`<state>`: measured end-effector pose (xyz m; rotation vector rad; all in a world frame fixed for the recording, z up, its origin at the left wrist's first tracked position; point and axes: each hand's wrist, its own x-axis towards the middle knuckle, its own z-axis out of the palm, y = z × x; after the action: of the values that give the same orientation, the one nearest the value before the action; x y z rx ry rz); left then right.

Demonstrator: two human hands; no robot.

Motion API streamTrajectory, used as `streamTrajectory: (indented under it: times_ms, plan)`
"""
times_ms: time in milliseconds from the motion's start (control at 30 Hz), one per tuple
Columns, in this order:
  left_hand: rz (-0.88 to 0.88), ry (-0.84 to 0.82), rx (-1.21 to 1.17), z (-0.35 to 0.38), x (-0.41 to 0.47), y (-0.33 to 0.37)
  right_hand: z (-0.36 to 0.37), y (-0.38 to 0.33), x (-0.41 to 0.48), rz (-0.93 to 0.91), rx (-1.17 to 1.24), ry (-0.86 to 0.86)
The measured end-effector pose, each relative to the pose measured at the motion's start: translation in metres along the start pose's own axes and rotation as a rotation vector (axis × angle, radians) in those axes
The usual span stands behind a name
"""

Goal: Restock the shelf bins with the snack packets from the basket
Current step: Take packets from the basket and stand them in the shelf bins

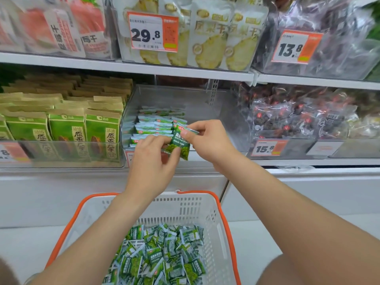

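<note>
Holding one green snack packet [180, 145] between them, the two hands meet at the near lip of the middle shelf bin. Left hand [153, 159]: thumb and fingers pinch the packet's lower end. Right hand [207, 140]: thumb and forefinger pinch its upper end, so both hands are clamped on the same packet, close together. The packet is tilted, its top leaning to the right. Clear bin [185, 95]: transparent walls, on the middle shelf just beyond the hands; the left part holds stacked packets [154, 128] of the same green and white kind in neat rows, and the right part shows bare plastic. Basket [82, 204]: white perforated plastic with an orange rim, near and below the forearms, with a heap of loose packets [162, 256] lying in it at all angles. Left neighbouring bin: upright green and kraft-paper pouches [65, 128] in tight rows. Right neighbouring bin: dark sweets in clear wrappers [298, 116], with a price tag reading 15.8 [267, 148] on its front. Upper shelf, left to right: pink pouches [61, 27]; pineapple pouches [209, 38] behind a tag reading 29.8 [153, 31]; dark goods in clear bags behind a tag reading 13.8 [296, 47].
</note>
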<state>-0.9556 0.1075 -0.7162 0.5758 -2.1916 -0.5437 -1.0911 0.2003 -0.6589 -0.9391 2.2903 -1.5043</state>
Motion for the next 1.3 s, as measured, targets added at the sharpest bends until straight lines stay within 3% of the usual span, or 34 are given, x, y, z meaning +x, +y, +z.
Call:
streamTrajectory:
  times_ms: [200, 300, 500, 633, 833, 933, 1167, 1300]
  plan:
    - [0.058, 0.023, 0.152, -0.004, 0.012, -0.007, -0.008, -0.003, 0.028, -0.06, -0.347, 0.079]
    - [0.059, -0.007, 0.25, -0.007, 0.02, -0.016, -0.004, 0.009, 0.051, -0.064, -0.524, -0.002]
    - [0.146, -0.217, 0.542, -0.003, 0.023, -0.028, 0.016, 0.02, 0.087, -0.042, -0.641, -0.212]
    - [0.135, -0.246, 0.543, -0.001, 0.024, -0.031, 0.031, 0.025, 0.107, 0.086, -0.648, -0.274]
    - [0.141, -0.243, 0.555, 0.001, 0.024, -0.031, 0.048, 0.023, 0.123, 0.156, -0.62, -0.055]
    - [0.149, -0.238, 0.555, 0.001, 0.023, -0.032, 0.052, 0.026, 0.126, 0.224, -0.533, -0.057]
    - [0.17, -0.222, 0.564, 0.001, 0.023, -0.035, 0.04, 0.029, 0.12, 0.178, -0.485, -0.263]
    - [0.18, -0.212, 0.55, -0.002, 0.022, -0.036, 0.026, 0.021, 0.106, 0.087, -0.603, -0.17]
